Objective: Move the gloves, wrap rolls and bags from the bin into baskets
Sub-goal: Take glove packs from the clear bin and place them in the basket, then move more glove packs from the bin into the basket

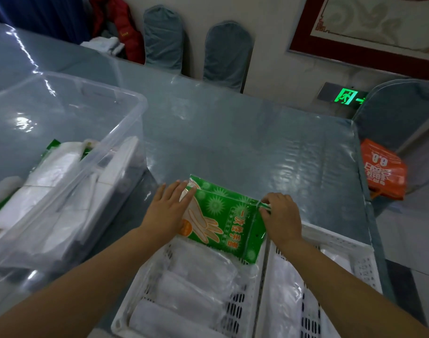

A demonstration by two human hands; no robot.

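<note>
Two white slotted baskets sit side by side at the near edge of the desk [257, 132]: the left basket [237, 311] holds clear-wrapped white packs [189, 289], and the right basket [364, 262], touching it, holds more white packets [286, 301]. Over the far end of the left basket, a green pack of disposable gloves [223, 220] lies tilted, its lower edge inside that basket and its upper edge past the rim. At the pack's left edge the left hand [169, 211] lies flat, fingers straight and pressed against the plastic. At the pack's right corner the right hand [281, 215] has its fingers curled, pinching the pack's edge. Left of the baskets stands a large clear bin [125, 123] still holding white bags [55, 172] and green-edged packs. Beyond the baskets the desk is covered with glossy clear film. Right of the desk an orange bag [381, 172] rests on a chair [398, 111], and further covered chairs line the wall behind.
</note>
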